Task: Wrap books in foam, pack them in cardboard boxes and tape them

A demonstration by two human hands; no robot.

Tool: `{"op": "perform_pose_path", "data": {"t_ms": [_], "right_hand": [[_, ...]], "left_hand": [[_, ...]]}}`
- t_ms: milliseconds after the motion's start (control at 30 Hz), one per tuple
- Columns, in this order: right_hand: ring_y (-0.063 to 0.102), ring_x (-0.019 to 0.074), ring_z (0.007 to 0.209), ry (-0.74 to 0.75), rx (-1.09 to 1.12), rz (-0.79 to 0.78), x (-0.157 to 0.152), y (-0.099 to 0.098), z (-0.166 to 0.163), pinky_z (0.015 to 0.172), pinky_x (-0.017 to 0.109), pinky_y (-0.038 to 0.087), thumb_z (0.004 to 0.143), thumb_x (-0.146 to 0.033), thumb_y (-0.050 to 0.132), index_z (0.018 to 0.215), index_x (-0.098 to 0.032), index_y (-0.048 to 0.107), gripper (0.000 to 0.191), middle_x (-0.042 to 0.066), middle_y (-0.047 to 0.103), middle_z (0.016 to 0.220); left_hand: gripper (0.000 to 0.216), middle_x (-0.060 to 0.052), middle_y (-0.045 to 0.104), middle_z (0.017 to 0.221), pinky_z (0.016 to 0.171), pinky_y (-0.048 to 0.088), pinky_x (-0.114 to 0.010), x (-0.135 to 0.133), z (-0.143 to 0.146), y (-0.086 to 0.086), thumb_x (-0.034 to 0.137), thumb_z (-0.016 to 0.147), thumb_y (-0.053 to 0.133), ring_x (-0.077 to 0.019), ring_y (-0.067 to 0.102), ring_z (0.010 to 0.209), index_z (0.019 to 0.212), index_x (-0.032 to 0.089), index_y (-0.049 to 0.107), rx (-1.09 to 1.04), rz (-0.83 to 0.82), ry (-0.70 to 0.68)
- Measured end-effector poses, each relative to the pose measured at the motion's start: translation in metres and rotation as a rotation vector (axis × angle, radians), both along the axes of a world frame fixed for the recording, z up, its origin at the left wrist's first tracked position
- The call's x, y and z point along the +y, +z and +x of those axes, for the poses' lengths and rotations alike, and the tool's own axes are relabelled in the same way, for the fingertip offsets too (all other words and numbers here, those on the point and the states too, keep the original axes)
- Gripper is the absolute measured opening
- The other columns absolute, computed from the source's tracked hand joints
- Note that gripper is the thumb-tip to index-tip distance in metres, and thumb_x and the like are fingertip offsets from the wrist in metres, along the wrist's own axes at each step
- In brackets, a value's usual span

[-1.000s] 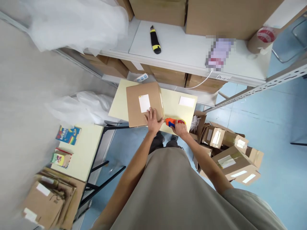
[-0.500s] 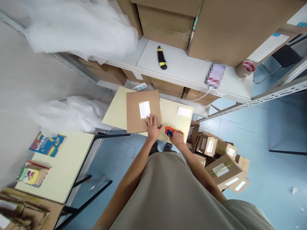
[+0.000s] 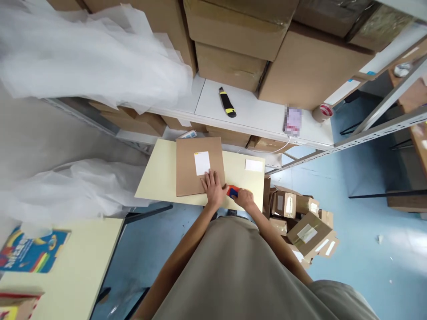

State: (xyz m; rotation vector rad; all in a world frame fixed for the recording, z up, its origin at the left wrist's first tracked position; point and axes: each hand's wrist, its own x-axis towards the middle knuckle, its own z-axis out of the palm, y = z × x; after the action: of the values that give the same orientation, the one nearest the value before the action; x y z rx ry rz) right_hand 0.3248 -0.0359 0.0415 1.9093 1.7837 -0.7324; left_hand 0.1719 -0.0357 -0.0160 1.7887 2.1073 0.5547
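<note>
A flat brown cardboard box [image 3: 190, 169] with a white label [image 3: 202, 162] lies on a small pale yellow table [image 3: 156, 178]. My left hand [image 3: 213, 189] rests flat on the box's near right corner, fingers spread. My right hand [image 3: 245, 199] is closed round an orange and blue tape dispenser [image 3: 232, 192], which sits at the box's right near edge. A loose white label [image 3: 254, 165] lies on the table to the right.
A white shelf [image 3: 260, 115] behind the table carries a black and yellow utility knife [image 3: 227, 102], a tape roll [image 3: 322, 111] and large cartons [image 3: 300, 66]. Taped boxes [image 3: 302, 222] lie piled on the blue floor at right. White foam sheeting [image 3: 83, 62] hangs at left. Another table [image 3: 66, 275] holds a colourful book [image 3: 31, 250].
The view has tilted up and back, so the table looks smaller and more shelf cartons show. Both hands stay on the box and dispenser, barely shifted.
</note>
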Motion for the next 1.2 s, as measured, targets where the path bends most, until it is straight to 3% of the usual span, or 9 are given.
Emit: {"op": "perform_pose_path", "data": {"t_ms": [100, 233, 367, 467, 600, 733, 900, 1000, 1200], "right_hand": [[0.080, 0.0342, 0.129, 0.066, -0.058, 0.065, -0.012, 0.002, -0.004, 0.102, 0.036, 0.058, 0.112, -0.042, 0.065, 0.149, -0.007, 0.068, 0.051, 0.027, 0.080, 0.137], [0.080, 0.0359, 0.127, 0.035, -0.086, 0.048, -0.021, -0.001, -0.013, 0.102, 0.038, 0.059, 0.112, -0.044, 0.066, 0.150, -0.010, 0.069, 0.051, 0.026, 0.081, 0.136], [0.079, 0.0370, 0.128, -0.043, -0.143, 0.095, -0.004, -0.007, -0.029, 0.101, 0.041, 0.060, 0.116, -0.033, 0.053, 0.156, -0.001, 0.062, 0.052, 0.033, 0.078, 0.136], [0.080, 0.0357, 0.126, -0.084, -0.161, 0.095, 0.013, -0.006, -0.033, 0.099, 0.038, 0.060, 0.117, -0.038, 0.054, 0.148, -0.003, 0.066, 0.048, 0.031, 0.079, 0.132], [0.082, 0.0348, 0.122, -0.134, -0.133, 0.120, 0.016, 0.009, -0.025, 0.094, 0.034, 0.058, 0.118, -0.053, 0.052, 0.145, -0.008, 0.064, 0.054, 0.027, 0.082, 0.127], [0.081, 0.0362, 0.122, -0.175, -0.069, 0.146, 0.008, 0.033, -0.008, 0.091, 0.034, 0.057, 0.119, -0.054, 0.049, 0.145, -0.009, 0.060, 0.053, 0.024, 0.082, 0.127], [0.079, 0.0373, 0.123, -0.139, 0.094, 0.227, 0.019, 0.068, 0.018, 0.093, 0.038, 0.057, 0.116, -0.042, 0.051, 0.145, -0.009, 0.055, 0.044, 0.025, 0.078, 0.136], [0.078, 0.0391, 0.118, -0.085, 0.193, 0.352, 0.038, 0.094, 0.035, 0.094, 0.041, 0.058, 0.112, -0.037, 0.052, 0.148, -0.008, 0.051, 0.047, 0.026, 0.078, 0.134], [0.075, 0.0425, 0.112, 0.088, 0.316, 0.724, 0.107, 0.156, 0.064, 0.095, 0.048, 0.058, 0.109, -0.033, 0.049, 0.151, -0.006, 0.050, 0.049, 0.027, 0.078, 0.124]], "left_hand": [[0.086, -0.032, 0.037, 0.182, 0.145, 0.014, -0.068, -0.001, -0.017, -0.001, 0.036, 0.092, 0.072, -0.0499, 0.027, 0.175, 0.168, 0.001, 0.051, 0.001, 0.016, -0.079], [0.086, -0.037, 0.042, 0.177, 0.145, 0.017, -0.067, 0.000, -0.036, -0.004, 0.039, 0.090, 0.075, -0.0495, 0.028, 0.175, 0.163, -0.001, 0.054, -0.015, 0.027, -0.216], [0.089, -0.038, 0.041, 0.177, 0.144, 0.021, -0.069, 0.001, -0.043, -0.006, 0.040, 0.088, 0.078, -0.0511, 0.026, 0.175, 0.163, -0.002, 0.054, -0.037, 0.001, -0.253], [0.089, -0.038, 0.040, 0.178, 0.144, 0.020, -0.068, -0.001, -0.044, -0.007, 0.042, 0.090, 0.077, -0.0510, 0.026, 0.175, 0.163, -0.003, 0.053, -0.048, -0.013, -0.285], [0.089, -0.038, 0.038, 0.178, 0.144, 0.020, -0.069, -0.001, -0.048, -0.006, 0.044, 0.092, 0.078, -0.0518, 0.025, 0.175, 0.163, -0.002, 0.052, -0.078, -0.023, -0.284], [0.074, -0.035, 0.047, 0.172, 0.142, 0.027, -0.068, 0.003, -0.050, 0.004, 0.042, 0.095, 0.079, -0.0516, 0.034, 0.171, 0.155, 0.003, 0.060, -0.124, -0.006, -0.252], [0.021, -0.015, 0.075, 0.137, 0.127, 0.053, -0.049, 0.020, -0.038, 0.046, 0.020, 0.103, 0.063, -0.0324, 0.069, 0.139, 0.117, 0.023, 0.078, -0.279, 0.148, -0.343], [0.016, -0.009, 0.079, 0.126, 0.119, 0.058, -0.044, 0.039, -0.016, 0.090, 0.017, 0.101, 0.066, -0.0273, 0.074, 0.128, 0.105, 0.026, 0.078, -0.343, 0.349, -0.422], [0.012, -0.007, 0.082, 0.116, 0.109, 0.061, -0.043, 0.100, 0.041, 0.181, 0.021, 0.104, 0.071, -0.0240, 0.077, 0.113, 0.105, 0.027, 0.082, -0.341, 0.649, -0.455]]}}
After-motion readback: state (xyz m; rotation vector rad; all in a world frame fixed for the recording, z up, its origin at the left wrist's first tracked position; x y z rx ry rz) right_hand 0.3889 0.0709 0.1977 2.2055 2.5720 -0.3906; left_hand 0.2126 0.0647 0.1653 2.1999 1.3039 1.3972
